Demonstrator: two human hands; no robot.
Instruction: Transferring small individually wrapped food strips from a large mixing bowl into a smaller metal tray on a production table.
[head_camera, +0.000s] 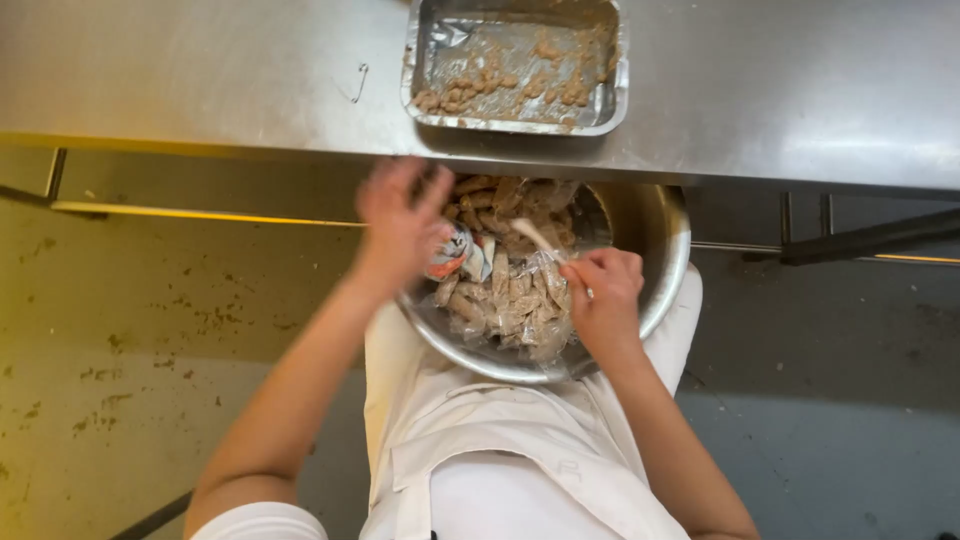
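A round steel bowl (664, 262) rests in my lap under the edge of a steel table, filled with pale brown breaded strips (503, 290) under clear plastic film. My left hand (400, 218) is blurred at the bowl's left rim, fingers spread, touching a crumpled printed plastic bag (458, 253). My right hand (604, 290) sits over the right side of the bowl, pinched on a thin pale stick-like utensil (540, 240) that points up-left into the food.
The steel table (200, 70) spans the top of the view. On it stands a rectangular metal tray (614, 95) smeared with brown crumbs and bits. A small metal hook (359, 82) lies left of the tray. Stained floor lies left and right of my white apron (500, 450).
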